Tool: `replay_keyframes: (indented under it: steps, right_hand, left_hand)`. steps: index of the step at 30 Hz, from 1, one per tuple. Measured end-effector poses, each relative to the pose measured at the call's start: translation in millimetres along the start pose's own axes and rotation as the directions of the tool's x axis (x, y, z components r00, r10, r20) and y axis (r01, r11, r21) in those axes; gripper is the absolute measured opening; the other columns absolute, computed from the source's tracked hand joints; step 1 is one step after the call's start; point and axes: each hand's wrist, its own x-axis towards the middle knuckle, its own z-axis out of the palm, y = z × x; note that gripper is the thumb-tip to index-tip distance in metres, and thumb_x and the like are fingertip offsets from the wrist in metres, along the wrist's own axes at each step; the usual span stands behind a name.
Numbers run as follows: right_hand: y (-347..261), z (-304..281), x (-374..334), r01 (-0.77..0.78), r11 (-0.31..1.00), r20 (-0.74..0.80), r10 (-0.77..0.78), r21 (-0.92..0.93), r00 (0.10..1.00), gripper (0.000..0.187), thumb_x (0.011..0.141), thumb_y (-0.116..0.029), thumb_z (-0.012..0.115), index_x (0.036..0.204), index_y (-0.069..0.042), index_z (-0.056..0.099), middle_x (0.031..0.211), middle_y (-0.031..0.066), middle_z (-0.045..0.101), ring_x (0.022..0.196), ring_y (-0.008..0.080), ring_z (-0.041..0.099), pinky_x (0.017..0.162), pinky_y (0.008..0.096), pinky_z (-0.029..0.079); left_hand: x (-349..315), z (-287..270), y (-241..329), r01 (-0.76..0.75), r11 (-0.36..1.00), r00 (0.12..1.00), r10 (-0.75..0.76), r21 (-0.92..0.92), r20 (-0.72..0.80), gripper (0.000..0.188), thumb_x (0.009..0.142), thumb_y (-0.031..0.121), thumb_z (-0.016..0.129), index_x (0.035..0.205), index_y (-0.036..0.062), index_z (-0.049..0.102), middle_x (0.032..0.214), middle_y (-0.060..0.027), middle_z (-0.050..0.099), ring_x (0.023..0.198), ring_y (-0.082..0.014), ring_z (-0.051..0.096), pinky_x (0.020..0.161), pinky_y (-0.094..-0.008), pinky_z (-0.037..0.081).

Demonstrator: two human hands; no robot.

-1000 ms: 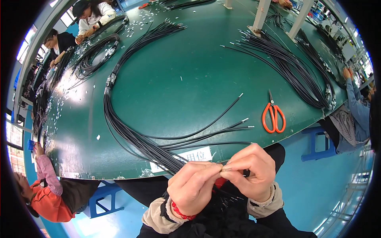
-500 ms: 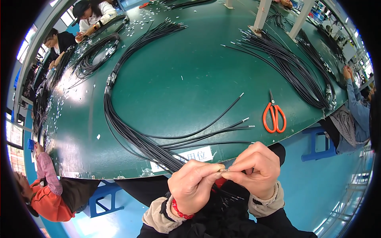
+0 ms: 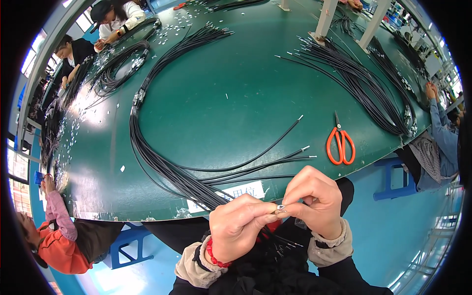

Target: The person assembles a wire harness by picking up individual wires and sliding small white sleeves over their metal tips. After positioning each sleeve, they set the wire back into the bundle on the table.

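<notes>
Before my body, at the table's near edge, my left hand (image 3: 241, 223) and my right hand (image 3: 317, 201) meet with their fingertips together. Between them shows a small shiny metal tip (image 3: 280, 208), pinched from both sides. What it is attached to is hidden behind my fingers. A thick bundle of black cables (image 3: 157, 162) curves across the table and passes under my left hand. Some loose cable ends (image 3: 287, 242) with pale tips hang below my hands, over my lap. Several single cables with silver tips spread right from the bundle.
Scissors with orange handles (image 3: 340, 145) lie to the right on the green table (image 3: 236, 98). A second cable bundle (image 3: 364, 83) lies far right, near white posts (image 3: 325, 19). White scraps litter the left side. Co-workers sit left and right; a blue stool (image 3: 130, 246) stands below.
My right hand has shifted slightly up and left, its fingers changing position around the metal tip, which now shows more. The left hand keeps its pinch. Cables and scissors lie as before.
</notes>
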Motion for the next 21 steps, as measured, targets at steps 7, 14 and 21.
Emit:
replay_keyframes:
  steps: [7,14,21]
  right_hand:
    - [5.2,-10.2,-2.8,-0.005,0.990,0.116,-0.011,0.142,0.993,0.012,0.067,-0.004,0.075,0.073,-0.004,0.064,0.072,0.0039,0.060,0.059,0.0108,0.053,0.050,0.0219,0.036]
    - [3.7,-22.8,-9.2,-0.061,0.980,0.236,0.015,0.190,0.972,0.010,0.068,-0.004,0.073,0.072,-0.005,0.064,0.073,0.0026,0.061,0.059,0.0131,0.054,0.053,0.0248,0.039]
    - [6.5,-34.4,-14.6,0.078,0.972,0.284,-0.141,0.220,0.949,0.009,0.070,-0.004,0.072,0.075,-0.005,0.064,0.075,0.0028,0.061,0.062,0.0127,0.055,0.054,0.0257,0.039]
  left_hand:
    - [7.1,-6.4,-0.8,0.007,0.999,0.976,0.002,-0.041,0.217,0.011,0.073,0.000,0.069,0.085,0.0002,0.066,0.069,-0.0066,0.063,0.060,-0.0157,0.063,0.050,-0.0236,0.048]
    - [12.0,-1.9,-3.4,0.192,0.948,0.904,-0.071,-0.252,0.421,0.005,0.075,0.001,0.067,0.080,-0.0008,0.066,0.069,-0.0084,0.063,0.062,-0.0175,0.065,0.052,-0.0231,0.050]
    - [8.1,9.7,-4.3,0.409,0.800,0.839,-0.140,-0.440,0.525,0.003,0.075,-0.002,0.067,0.077,-0.0037,0.065,0.071,-0.0134,0.062,0.064,-0.0196,0.065,0.054,-0.0260,0.051]
